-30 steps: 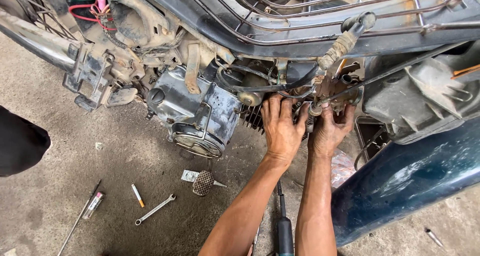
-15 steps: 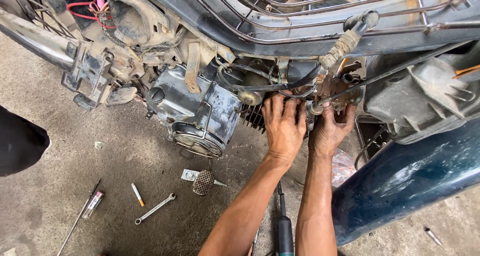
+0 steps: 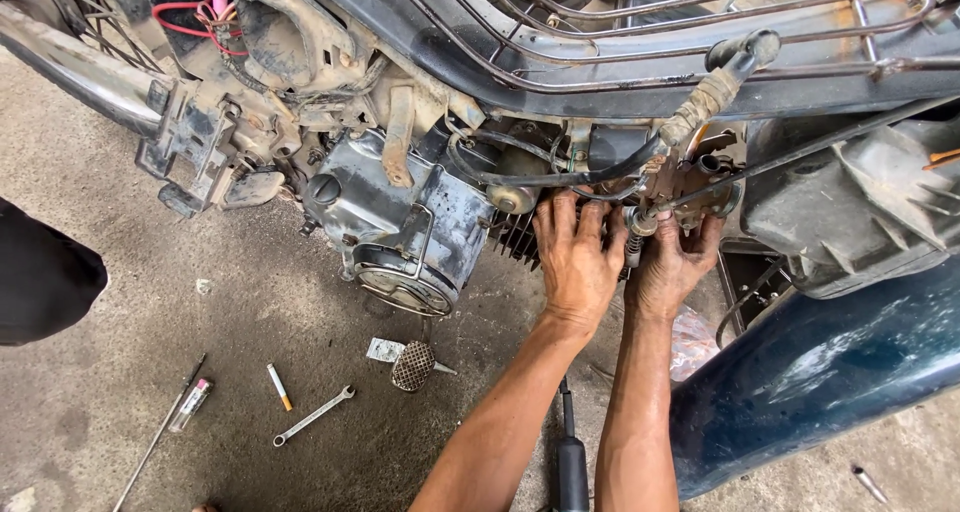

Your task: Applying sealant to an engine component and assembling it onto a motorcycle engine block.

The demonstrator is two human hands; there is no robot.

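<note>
Both bare, grease-darkened hands reach up into the side of a stripped motorcycle that stands on a stained concrete floor (image 3: 150,302). The left hand (image 3: 578,257) lies flat, back toward the camera, against the dark finned engine cylinder (image 3: 515,240); its fingers (image 3: 566,217) are stretched out side by side and close on nothing. Just beside it, the right hand (image 3: 672,267) is cupped under the small grimy metal carburettor (image 3: 690,182), with its fingers (image 3: 708,234) curled up around the lower part of it; how firmly they grip cannot be told. The carburettor sits between the cylinder and the grey plastic air-box housing (image 3: 850,207), below the rusty wire luggage rack (image 3: 700,22), with black hoses and a cloth-wrapped cable (image 3: 705,97) running to it. To the left of the hands is the dull silver engine crankcase with its round side cover (image 3: 405,232). On the floor, well apart from the hands, lie a slim silver open-ended spanner (image 3: 313,415), a white cigarette with an orange tip (image 3: 279,386), a thin screwdriver with a clear handle (image 3: 175,417) and a round metal mesh strainer (image 3: 412,365). A black-handled tool (image 3: 571,462) rests between the forearms.
</note>
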